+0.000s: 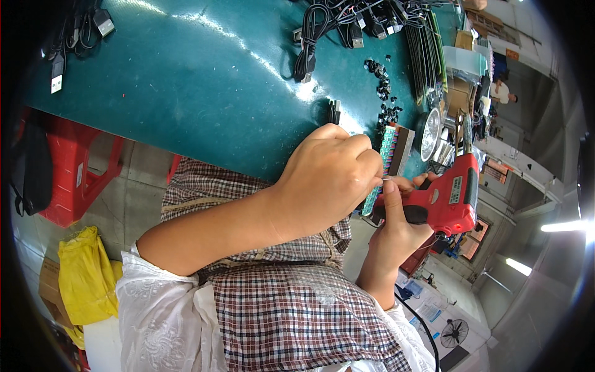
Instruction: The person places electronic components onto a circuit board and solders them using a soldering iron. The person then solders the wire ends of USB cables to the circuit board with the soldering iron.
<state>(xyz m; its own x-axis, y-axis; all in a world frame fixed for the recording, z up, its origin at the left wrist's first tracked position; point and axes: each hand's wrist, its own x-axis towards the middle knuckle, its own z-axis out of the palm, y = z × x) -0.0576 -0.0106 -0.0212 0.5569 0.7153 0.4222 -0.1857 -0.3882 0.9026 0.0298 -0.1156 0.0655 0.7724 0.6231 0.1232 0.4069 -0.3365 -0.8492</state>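
My right hand (400, 226) is wrapped round a red and black soldering gun (455, 195), whose metal tip points up, away from me. My left hand (338, 164) is closed in a pinch, its fingertips meeting my right thumb. A thin silvery piece (386, 178) shows between them, too small to name. Just beyond my fingers a long strip of small green circuit boards (388, 144) lies along a brown block (403, 152), partly covered by my hands. A black cable end (334, 111) rests on the table past my left knuckles.
The green table (204, 93) holds coiled black USB cables (313, 37), small black parts (381, 80), a stack of thin dark sheets (424, 62) and a round silvery dish (429, 133). More cables (77, 37) lie far left. A red stool (74, 167) stands by the table.
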